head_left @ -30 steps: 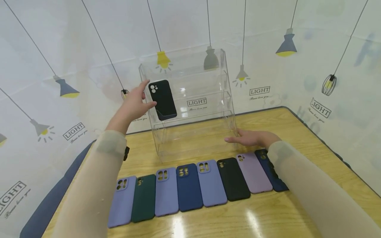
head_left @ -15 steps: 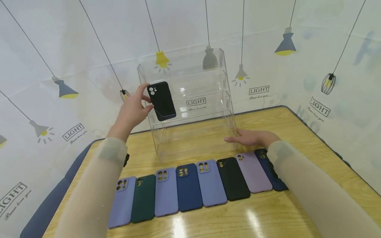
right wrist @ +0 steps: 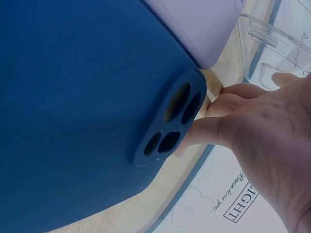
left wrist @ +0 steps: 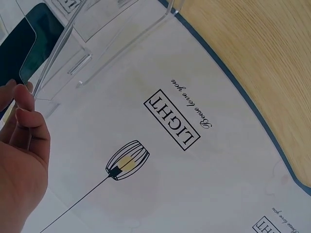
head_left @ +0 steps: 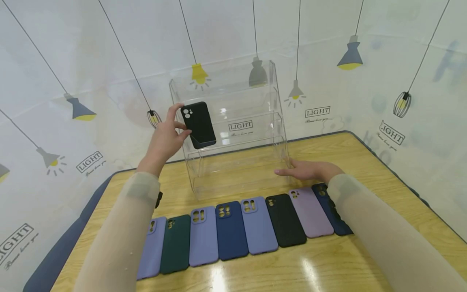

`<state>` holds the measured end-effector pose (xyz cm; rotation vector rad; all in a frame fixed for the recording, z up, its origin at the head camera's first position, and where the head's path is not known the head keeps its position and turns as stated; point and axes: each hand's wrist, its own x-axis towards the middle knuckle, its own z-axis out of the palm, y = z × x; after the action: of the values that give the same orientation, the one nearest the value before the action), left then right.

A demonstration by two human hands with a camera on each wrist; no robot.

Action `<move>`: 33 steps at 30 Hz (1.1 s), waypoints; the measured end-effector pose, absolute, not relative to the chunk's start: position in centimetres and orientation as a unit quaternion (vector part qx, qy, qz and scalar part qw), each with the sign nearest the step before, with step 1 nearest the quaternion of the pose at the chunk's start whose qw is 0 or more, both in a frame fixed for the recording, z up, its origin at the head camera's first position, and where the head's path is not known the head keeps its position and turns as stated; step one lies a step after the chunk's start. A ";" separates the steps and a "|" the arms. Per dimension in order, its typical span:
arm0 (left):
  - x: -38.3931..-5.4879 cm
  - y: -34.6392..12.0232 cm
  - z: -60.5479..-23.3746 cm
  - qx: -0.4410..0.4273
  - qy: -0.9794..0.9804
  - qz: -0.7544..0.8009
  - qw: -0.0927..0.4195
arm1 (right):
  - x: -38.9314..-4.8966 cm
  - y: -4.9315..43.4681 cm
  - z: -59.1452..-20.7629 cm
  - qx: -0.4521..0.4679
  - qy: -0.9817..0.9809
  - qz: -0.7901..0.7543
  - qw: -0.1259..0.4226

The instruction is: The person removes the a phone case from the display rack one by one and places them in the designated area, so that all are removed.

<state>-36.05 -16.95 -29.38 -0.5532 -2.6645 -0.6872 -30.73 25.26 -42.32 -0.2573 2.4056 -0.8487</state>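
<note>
A black phone case (head_left: 200,123) stands upright, slightly tilted, at the left of a middle tier of the clear acrylic display rack (head_left: 240,154). My left hand (head_left: 166,138) holds its left edge, thumb at the front and index finger by the top corner. The left wrist view shows the fingertips at the edge of the same case (left wrist: 19,41), which looks dark teal there. Low at the rack's right side, my right hand (head_left: 308,169) touches the side panel with its thumb stretched along the front; its other fingers are mostly hidden in the head view.
Several phone cases lie in a row before the rack: lilac (head_left: 204,239), dark green (head_left: 176,245), blue (head_left: 232,233), black (head_left: 286,221) and pink-purple (head_left: 311,213). A dark blue case (right wrist: 87,107) lies partly under the right forearm. Lamp-printed cloth (head_left: 321,24) surrounds the wooden table (head_left: 270,271).
The left thumb and fingers have drawn in onto the black case's left edge after being spread wider. The case sits a touch lower. My right hand stays at the rack's side.
</note>
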 end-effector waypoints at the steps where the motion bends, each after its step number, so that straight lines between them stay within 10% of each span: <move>1: -36.1 -16.9 -29.4 -0.194 -0.936 -0.243 0.167 | -30.7 25.2 -42.3 -0.096 0.899 -0.317 0.286; 33: -35.3 -16.8 -28.2 -0.168 -0.865 -0.420 0.218 | -30.9 25.3 -42.7 -0.090 0.901 -0.316 0.285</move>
<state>-35.32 -16.81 -28.23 -0.4650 -2.3952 -1.1621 -30.87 25.32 -42.73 -0.2407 2.4089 -0.8451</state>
